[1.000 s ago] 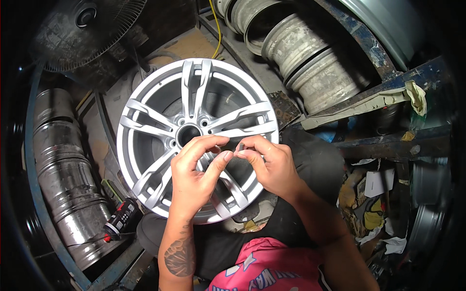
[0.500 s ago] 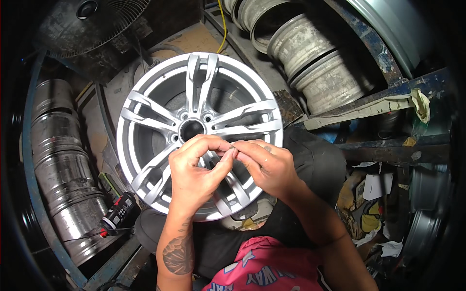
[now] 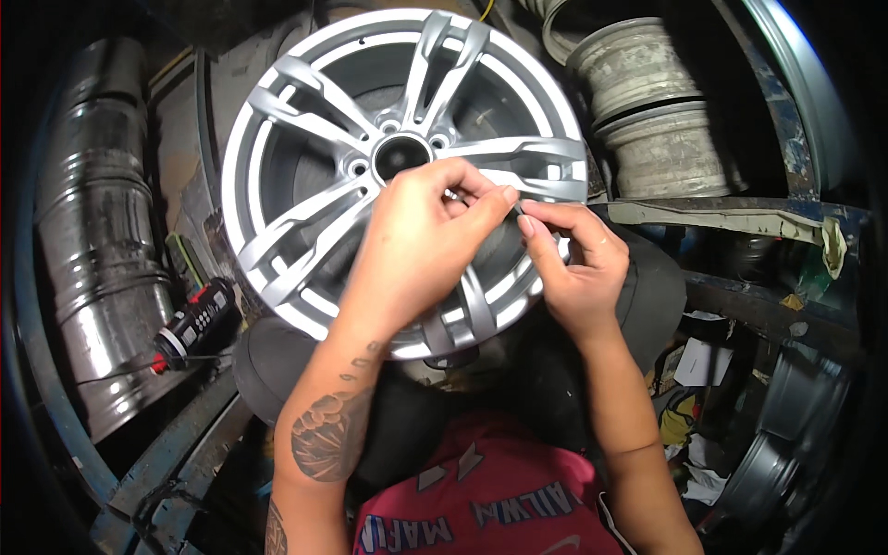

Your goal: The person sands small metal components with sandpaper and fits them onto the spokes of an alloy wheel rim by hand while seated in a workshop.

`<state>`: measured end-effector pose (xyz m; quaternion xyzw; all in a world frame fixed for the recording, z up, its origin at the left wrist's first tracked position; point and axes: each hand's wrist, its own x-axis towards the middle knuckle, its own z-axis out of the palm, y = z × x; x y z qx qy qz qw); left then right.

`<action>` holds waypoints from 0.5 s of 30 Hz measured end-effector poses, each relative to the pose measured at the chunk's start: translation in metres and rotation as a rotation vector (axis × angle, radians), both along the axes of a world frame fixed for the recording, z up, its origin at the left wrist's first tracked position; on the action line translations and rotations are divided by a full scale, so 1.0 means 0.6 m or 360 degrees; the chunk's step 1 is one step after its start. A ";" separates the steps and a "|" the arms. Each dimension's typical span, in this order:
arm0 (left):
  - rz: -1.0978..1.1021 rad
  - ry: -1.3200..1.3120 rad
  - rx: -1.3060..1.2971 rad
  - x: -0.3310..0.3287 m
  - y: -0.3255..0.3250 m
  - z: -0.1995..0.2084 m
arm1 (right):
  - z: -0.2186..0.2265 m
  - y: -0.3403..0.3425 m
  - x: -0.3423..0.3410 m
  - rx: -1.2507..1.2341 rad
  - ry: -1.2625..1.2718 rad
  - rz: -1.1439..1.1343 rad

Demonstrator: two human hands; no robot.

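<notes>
A silver alloy wheel [image 3: 314, 125] with paired spokes lies face up across my knees. Over its lower right part, my left hand [image 3: 421, 240] is closed in a pinch, thumb against forefinger. The fingertips of my right hand [image 3: 587, 268] are pinched just beside it. Between the two hands shows a tiny dark grey piece [image 3: 519, 207], too small to name; both sets of fingertips meet at it. The round centre hole [image 3: 403, 159] of the wheel is just beyond my left hand.
Shiny metal wheel barrels [image 3: 97, 222] line the left side behind a blue frame. A black handheld power tool [image 3: 196, 319] with red parts lies near my left knee. Dull, worn rims [image 3: 671, 143] are stacked at the far right, above a paint-stained rack bar [image 3: 740, 217].
Both hands have moved right over the wheel, from near its centre toward its right edge, still pinched together. The view has shifted, so the wheel sits higher and larger in it.
</notes>
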<state>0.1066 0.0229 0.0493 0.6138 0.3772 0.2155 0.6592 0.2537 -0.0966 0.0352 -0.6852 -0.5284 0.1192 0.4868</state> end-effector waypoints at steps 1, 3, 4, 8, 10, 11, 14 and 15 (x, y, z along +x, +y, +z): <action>-0.0060 0.0241 0.0348 -0.011 0.014 0.014 | -0.004 -0.014 -0.002 -0.0141 0.0115 0.0026; 0.0350 0.0108 0.0685 -0.039 0.049 -0.010 | -0.005 -0.038 -0.027 -0.0375 0.0078 0.0194; 0.0530 0.0062 0.0785 -0.056 0.070 -0.008 | -0.006 -0.052 -0.040 -0.0591 0.0027 0.0326; 0.0655 -0.0113 0.0465 -0.105 0.123 0.033 | -0.003 -0.083 -0.077 -0.0997 -0.0038 0.0462; 0.0834 -0.0188 0.0581 -0.107 0.116 0.039 | -0.003 -0.082 -0.086 -0.1090 -0.0081 0.0518; 0.0875 -0.0202 0.0632 -0.109 0.115 0.042 | -0.003 -0.082 -0.089 -0.1161 -0.0113 0.0560; 0.0778 -0.0342 0.0713 -0.121 0.118 0.045 | -0.004 -0.072 -0.095 -0.1267 -0.0199 0.0613; 0.0772 -0.0404 0.0707 -0.127 0.118 0.048 | -0.002 -0.067 -0.100 -0.1260 -0.0199 0.0646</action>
